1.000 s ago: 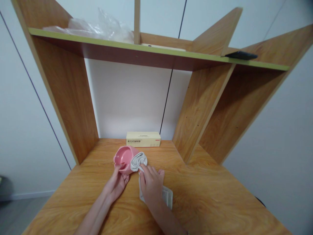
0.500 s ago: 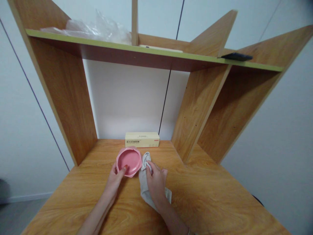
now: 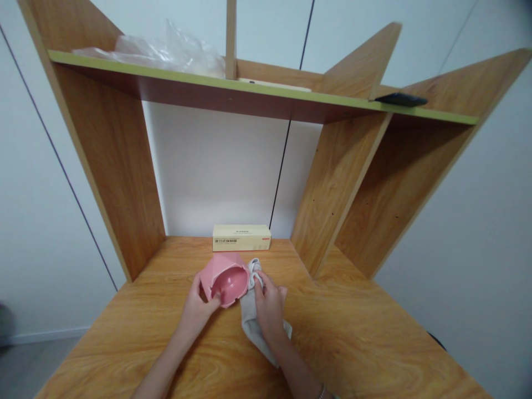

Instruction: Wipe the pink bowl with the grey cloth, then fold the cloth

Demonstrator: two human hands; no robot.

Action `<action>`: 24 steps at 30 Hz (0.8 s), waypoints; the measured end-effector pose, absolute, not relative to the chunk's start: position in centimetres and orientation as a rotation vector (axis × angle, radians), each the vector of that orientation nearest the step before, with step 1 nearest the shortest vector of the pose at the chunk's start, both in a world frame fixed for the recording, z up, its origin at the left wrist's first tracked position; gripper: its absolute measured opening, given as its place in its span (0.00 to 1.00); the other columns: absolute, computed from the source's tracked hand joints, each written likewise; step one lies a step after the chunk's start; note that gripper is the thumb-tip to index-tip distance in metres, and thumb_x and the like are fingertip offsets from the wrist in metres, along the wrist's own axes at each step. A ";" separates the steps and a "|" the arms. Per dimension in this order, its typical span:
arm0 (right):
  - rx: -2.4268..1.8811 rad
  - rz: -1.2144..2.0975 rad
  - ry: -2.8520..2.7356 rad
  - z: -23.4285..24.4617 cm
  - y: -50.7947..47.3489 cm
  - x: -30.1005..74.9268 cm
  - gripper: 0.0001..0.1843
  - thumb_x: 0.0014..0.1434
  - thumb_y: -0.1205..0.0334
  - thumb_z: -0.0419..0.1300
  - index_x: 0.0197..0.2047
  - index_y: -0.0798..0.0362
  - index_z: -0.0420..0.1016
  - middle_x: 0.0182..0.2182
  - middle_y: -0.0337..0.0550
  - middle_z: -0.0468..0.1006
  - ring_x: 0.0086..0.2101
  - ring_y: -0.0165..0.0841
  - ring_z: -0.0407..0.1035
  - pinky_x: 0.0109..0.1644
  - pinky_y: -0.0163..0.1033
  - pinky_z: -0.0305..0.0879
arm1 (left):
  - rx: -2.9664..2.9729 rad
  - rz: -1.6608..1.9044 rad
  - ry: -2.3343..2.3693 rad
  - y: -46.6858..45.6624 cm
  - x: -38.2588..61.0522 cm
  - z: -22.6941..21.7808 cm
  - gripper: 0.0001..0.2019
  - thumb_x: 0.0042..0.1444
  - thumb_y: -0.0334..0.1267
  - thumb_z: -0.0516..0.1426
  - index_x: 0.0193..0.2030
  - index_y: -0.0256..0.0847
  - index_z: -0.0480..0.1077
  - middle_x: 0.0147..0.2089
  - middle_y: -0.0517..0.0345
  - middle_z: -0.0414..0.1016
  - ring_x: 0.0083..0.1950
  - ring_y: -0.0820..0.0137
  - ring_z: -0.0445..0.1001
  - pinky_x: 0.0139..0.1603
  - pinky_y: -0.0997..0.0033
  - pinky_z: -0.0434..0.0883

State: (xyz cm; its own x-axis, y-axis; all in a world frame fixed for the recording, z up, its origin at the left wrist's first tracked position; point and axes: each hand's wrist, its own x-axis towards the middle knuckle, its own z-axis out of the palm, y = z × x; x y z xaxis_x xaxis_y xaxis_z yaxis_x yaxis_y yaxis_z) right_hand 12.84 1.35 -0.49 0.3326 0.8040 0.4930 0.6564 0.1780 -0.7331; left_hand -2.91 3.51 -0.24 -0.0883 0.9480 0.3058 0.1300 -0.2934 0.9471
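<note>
A pink bowl with a faceted outside (image 3: pixel 220 266) is tilted on its side above the desk, its hollow turned toward me and to the right. My left hand (image 3: pixel 198 303) grips its left rim, the thumb inside and the fingers behind. Bunched in my right hand (image 3: pixel 268 302) is a grey cloth (image 3: pixel 250 315), pinched between thumb and fingers. The cloth's top fold touches or nearly touches the bowl's right rim, and its loose part hangs down toward the desk.
Behind the bowl a cream cling-film box (image 3: pixel 241 238) stands on the wooden desk (image 3: pixel 353 332). Wooden side panels and an upright divider (image 3: pixel 336 183) rise around it. Overhead, a shelf (image 3: pixel 266 91) carries a clear plastic bag (image 3: pixel 166 54) and a dark flat object (image 3: pixel 401 100).
My left hand has tipped the bowl so its faceted outside shows and its opening faces down and right. Both hands and the cloth have shifted slightly right.
</note>
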 end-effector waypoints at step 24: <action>-1.486 0.165 -1.305 0.4 1.8 14.1 0.18 0.58 0.58 0.45 0.40 0.55 0.74 0.40 0.47 0.77 0.40 0.37 0.68 0.45 0.40 0.51 | 2.211 1.087 1.583 2.0 -2.4 -0.5 0.28 0.39 0.36 0.57 0.52 0.41 0.62 0.46 0.51 0.72 0.44 0.59 0.69 0.45 0.60 0.61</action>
State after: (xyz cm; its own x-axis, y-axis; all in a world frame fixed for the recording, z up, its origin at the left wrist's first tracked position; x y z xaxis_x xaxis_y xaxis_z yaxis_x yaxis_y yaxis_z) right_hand 14.12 1.76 0.39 0.3837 0.7666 0.5149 0.6143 0.2044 -0.7621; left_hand -2.43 2.05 -0.54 0.1499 0.8855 0.4397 0.7288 -0.3995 0.5561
